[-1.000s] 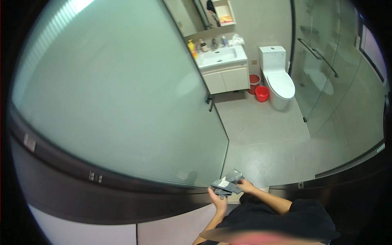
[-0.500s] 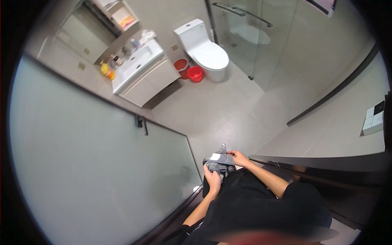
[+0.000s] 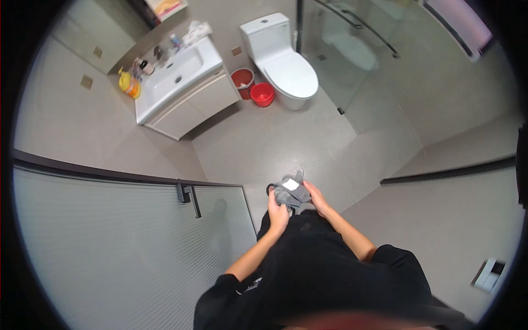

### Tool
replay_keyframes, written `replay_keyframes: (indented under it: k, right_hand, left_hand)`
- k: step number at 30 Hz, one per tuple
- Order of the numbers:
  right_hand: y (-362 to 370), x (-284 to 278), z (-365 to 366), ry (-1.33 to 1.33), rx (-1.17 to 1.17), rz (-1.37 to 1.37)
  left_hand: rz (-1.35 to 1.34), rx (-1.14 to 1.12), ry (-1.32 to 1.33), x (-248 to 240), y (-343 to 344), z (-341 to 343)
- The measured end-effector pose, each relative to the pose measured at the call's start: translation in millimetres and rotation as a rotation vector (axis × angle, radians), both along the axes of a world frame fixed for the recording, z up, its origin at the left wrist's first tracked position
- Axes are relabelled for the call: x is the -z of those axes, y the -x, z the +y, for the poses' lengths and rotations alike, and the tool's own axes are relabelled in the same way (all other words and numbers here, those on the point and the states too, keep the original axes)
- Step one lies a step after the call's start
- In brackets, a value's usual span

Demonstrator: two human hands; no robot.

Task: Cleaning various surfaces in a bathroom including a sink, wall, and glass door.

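Observation:
A bunched grey cloth (image 3: 300,194) with a white patch on it is held in front of my body, at waist height. On its left side, my left hand (image 3: 279,212) is closed round the cloth, the thumb lying on top. From the right, my right hand (image 3: 317,199) presses against the cloth's edge, its fingers partly hidden behind it. A small dark loop (image 3: 269,190) shows at the cloth's left edge. The cloth's exact kind is too small and crumpled to tell.
A frosted glass door (image 3: 132,242) with a black handle (image 3: 192,199) stands at my left. Ahead are a washbasin cabinet (image 3: 187,113), two red buckets (image 3: 262,95), and a white toilet (image 3: 291,74). A glass shower screen (image 3: 352,60) stands at the far right.
I have moved forward into the bathroom, past the door edge. My hands and the cloth sit higher in the view, and the cloth is gathered more compactly.

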State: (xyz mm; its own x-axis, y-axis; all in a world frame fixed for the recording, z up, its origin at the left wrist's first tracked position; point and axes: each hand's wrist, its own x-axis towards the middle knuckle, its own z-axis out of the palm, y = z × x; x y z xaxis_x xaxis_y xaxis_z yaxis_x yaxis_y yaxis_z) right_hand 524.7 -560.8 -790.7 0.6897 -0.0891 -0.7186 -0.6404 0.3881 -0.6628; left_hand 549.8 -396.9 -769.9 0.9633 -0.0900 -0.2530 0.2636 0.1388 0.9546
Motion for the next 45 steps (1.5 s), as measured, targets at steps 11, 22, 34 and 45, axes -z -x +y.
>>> replay_keyframes:
  k: [11,22,34,45]
  right_hand:
    - [-243,2,-22,-0.67,0.147,-0.041]
    - [-476,-4,-34,-1.195,-0.094,0.102]
    - [-615,-5,-17,-0.692,-0.343,0.245]
    - [-777,11,90,-0.123,-0.141,-0.189]
  left_hand:
    - [0.263,0.017,0.437,-20,-222,-1]
    - [-0.153,-0.02,-0.469,-39,-412,-15]
    - [-0.333,0.033,-0.81,23,-532,18]
    - [-0.138,0.049,-0.729,34,-710,175]
